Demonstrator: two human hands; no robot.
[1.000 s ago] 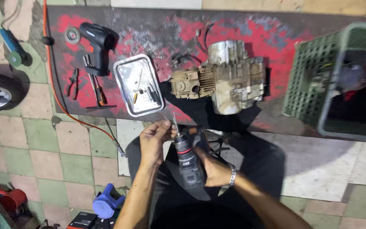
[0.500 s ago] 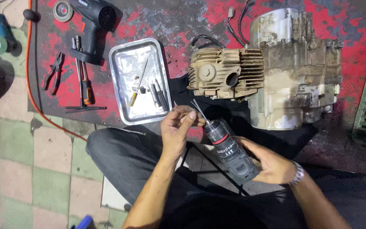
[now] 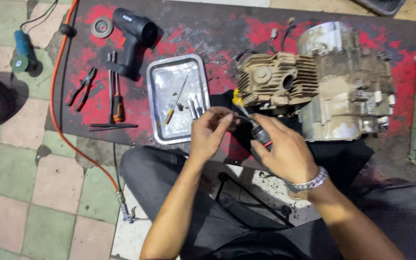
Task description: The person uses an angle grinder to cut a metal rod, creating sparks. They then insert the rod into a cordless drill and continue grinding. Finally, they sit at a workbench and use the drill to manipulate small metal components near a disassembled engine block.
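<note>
Both hands have drifted up toward the engine since half a second ago, and the spray can now sits mostly hidden under the right hand (image 3: pixel 285 149), where before its dark body lay in plain sight. That hand is clenched around the spray can (image 3: pixel 262 136), only its black top with a red band showing, at centre frame. The left hand (image 3: pixel 210 132) is half curled, its fingertips pinching the thin nozzle straw (image 3: pixel 243 111) that juts from the can toward the engine (image 3: pixel 323 86). This engine is dusty tan cast metal with ribbed cooling fins, resting on a red-and-black mat (image 3: pixel 208 29). Left of the hands lies a shiny rectangular metal tray (image 3: pixel 167 86) with a screwdriver (image 3: pixel 175 106).
</note>
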